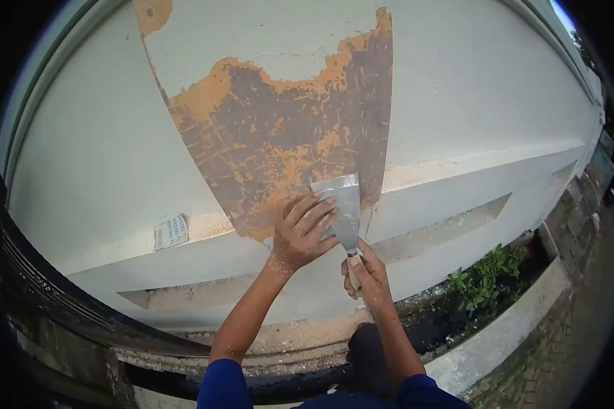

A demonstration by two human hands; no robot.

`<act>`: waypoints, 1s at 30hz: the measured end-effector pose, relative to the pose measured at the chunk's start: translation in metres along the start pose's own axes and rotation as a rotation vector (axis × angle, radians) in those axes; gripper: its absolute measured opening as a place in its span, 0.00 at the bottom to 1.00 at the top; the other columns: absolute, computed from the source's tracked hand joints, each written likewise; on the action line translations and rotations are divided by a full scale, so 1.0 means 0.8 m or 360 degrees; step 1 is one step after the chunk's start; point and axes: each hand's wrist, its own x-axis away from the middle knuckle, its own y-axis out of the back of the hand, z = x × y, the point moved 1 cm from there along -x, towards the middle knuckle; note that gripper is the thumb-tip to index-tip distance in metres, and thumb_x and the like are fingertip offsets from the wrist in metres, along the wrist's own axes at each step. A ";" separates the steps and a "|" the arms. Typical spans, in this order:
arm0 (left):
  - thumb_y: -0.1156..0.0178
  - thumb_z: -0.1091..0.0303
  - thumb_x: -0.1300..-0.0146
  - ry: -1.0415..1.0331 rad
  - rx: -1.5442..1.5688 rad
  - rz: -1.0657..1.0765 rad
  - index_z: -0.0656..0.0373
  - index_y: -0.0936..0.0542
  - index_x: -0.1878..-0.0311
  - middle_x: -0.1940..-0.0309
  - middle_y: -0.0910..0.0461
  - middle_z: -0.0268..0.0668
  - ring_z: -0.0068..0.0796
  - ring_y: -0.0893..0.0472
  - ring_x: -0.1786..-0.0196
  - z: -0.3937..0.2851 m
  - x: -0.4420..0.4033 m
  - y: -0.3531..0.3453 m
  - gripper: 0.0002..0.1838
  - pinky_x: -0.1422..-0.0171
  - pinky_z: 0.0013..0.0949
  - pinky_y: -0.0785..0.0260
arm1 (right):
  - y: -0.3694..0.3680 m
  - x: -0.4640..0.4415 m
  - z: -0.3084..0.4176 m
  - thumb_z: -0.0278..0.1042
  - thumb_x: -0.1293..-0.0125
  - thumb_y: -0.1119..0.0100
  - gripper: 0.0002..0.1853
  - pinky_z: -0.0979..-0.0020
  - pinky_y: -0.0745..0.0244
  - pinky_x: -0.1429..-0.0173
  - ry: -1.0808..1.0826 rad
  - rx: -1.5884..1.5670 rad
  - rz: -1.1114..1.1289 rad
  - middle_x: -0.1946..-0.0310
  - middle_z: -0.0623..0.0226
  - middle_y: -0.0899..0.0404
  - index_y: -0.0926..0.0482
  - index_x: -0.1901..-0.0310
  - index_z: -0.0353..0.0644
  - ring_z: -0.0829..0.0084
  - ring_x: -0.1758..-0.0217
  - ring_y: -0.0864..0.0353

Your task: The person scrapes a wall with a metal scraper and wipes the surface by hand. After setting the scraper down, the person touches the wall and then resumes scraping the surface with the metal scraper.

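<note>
Outdoors, against a pale wall, the right hand clasps a scraper by its handle; the left hand lays outstretched fingers on its blade. Behind is a brown-and-orange patch; farther right, green plants.

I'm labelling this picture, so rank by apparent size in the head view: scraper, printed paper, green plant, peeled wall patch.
1. Peeled wall patch
2. Scraper and green plant: too alike to rank
3. Printed paper

The scraper has a smooth, shiny metal blade; above the scraper, the blotchy patch looks matt and rough; left of it, printed paper.
</note>
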 end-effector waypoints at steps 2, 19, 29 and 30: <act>0.26 0.55 0.57 0.0018 0.0008 0.0009 0.47 0.16 0.56 0.45 0.20 0.27 0.31 0.25 0.38 -0.011 0.002 0.014 0.22 0.40 0.48 0.33 | -0.018 0.019 0.010 0.32 0.25 0.54 0.34 0.79 0.37 0.83 0.0129 -0.0015 -0.0111 0.66 0.63 0.25 0.56 0.23 0.43 0.81 0.84 0.31; 0.23 0.50 0.61 0.0037 -0.0091 -0.0214 0.38 0.13 0.63 0.57 0.15 0.15 0.19 0.20 0.47 0.017 -0.060 -0.018 0.18 0.39 0.37 0.39 | -0.011 -0.030 0.044 0.33 0.26 0.49 0.30 0.82 0.39 0.82 0.0287 0.0047 -0.0360 0.73 0.68 0.24 0.45 0.26 0.38 0.88 0.84 0.36; 0.28 0.59 0.57 0.0026 -0.0023 -0.0220 0.40 0.14 0.61 0.52 0.15 0.16 0.20 0.22 0.44 0.014 -0.077 -0.029 0.15 0.41 0.42 0.42 | 0.001 -0.036 0.061 0.31 0.26 0.50 0.28 0.81 0.39 0.82 0.0307 0.0098 -0.0421 0.73 0.68 0.24 0.42 0.27 0.40 0.88 0.84 0.36; 0.29 0.59 0.56 0.0036 -0.0030 -0.0234 0.40 0.14 0.61 0.52 0.16 0.16 0.20 0.22 0.44 0.015 -0.085 -0.027 0.15 0.41 0.42 0.42 | 0.000 -0.037 0.062 0.31 0.26 0.50 0.28 0.81 0.39 0.82 0.0321 0.0101 -0.0416 0.73 0.68 0.24 0.42 0.27 0.40 0.88 0.84 0.35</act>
